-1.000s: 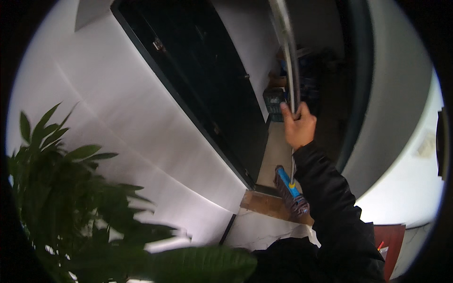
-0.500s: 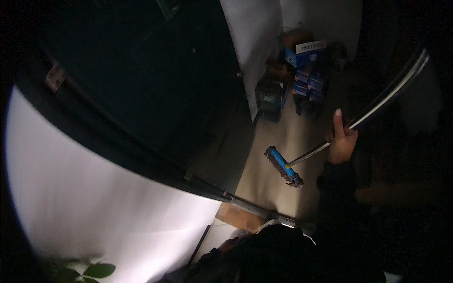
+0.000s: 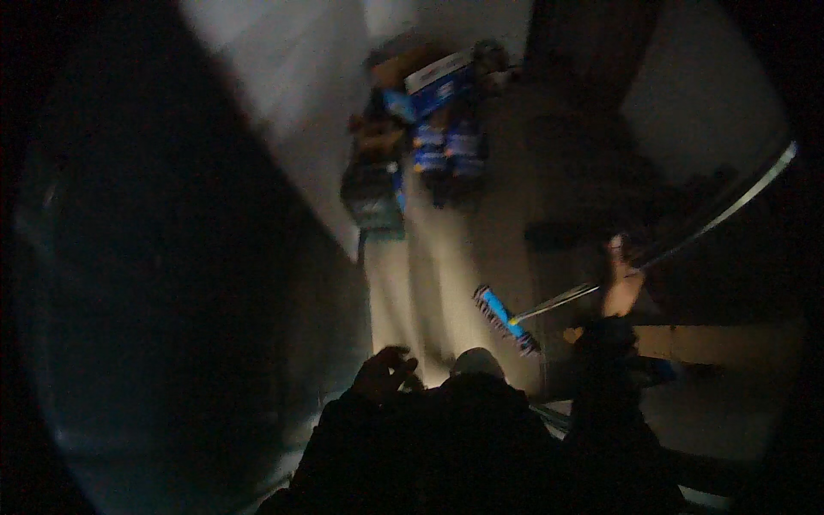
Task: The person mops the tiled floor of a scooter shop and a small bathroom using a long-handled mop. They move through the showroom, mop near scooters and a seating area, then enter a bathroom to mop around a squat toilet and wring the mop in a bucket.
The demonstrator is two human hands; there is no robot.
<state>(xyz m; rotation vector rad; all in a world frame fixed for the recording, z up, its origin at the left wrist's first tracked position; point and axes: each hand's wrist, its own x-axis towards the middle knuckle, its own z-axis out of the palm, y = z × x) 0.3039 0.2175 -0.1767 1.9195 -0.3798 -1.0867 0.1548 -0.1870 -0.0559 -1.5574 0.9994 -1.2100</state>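
Mop (image 3: 500,312) is slanting from my right hand (image 3: 623,287), its blue head over the floor (image 3: 388,300).
Its fingers are clamping the handle (image 3: 562,299); my left hand's (image 3: 384,375) are curving apart. Swinging blindly in this gloom could be knocking the far end against the wall (image 3: 712,94).

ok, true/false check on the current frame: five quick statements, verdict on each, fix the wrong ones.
1. The right hand holds the mop by its handle. True.
2. The mop's head is red. False: the head is blue, with a dark fringe.
3. The left hand grips the handle too. False: it is apart from the handle, off to the left.
4. Boxes are piled beyond the mop, near a pale wall. True.
5. In the picture, those boxes sit below the head. False: they are above it.
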